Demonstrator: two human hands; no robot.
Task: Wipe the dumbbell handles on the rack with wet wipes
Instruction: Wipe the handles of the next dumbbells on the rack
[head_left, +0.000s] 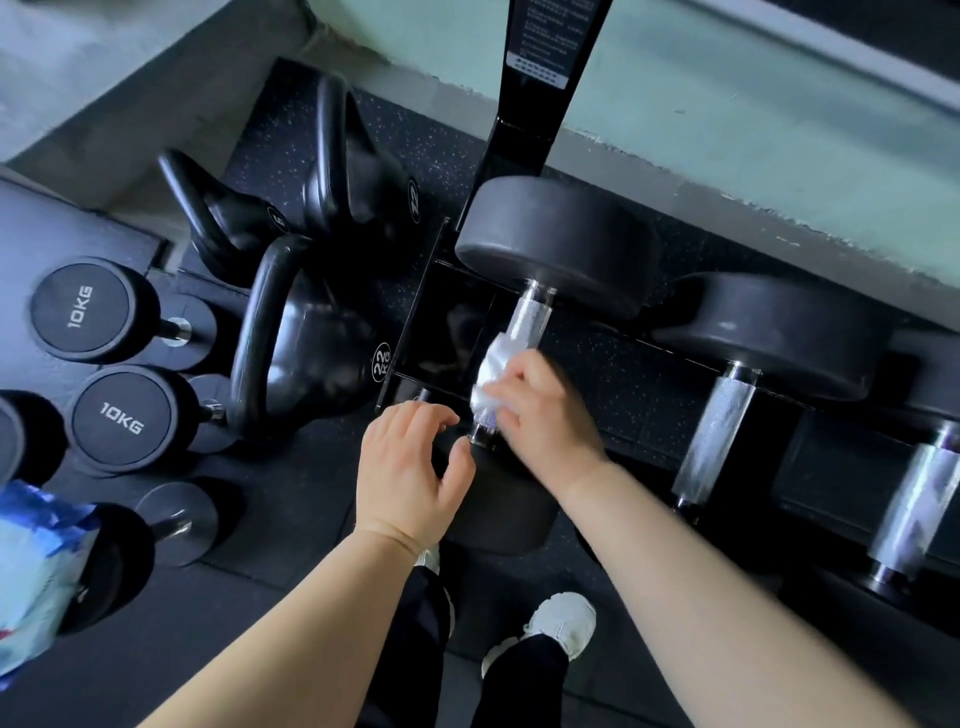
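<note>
In the head view, the right hand (540, 410) pinches a crumpled white wet wipe (493, 371) around the knurled silver handle (525, 319) of a large black round-headed dumbbell (556, 244) on the glossy black rack (447, 332) at centre. At its 8 o'clock, the left hand (415, 462) rests loosely spread on the dumbbell's near head.

We count three large dumbbells (524, 322) (722, 426) (914, 509) on the rack (530, 119), three kettlebells (218, 218) (358, 171) (311, 343), four smaller dumbbells (83, 309) (124, 418) (174, 522) (21, 431) at the left (two marked 10KG), one white wipe (491, 371), one blue packet (36, 571) and two white shoes (563, 621) (428, 558).
</note>
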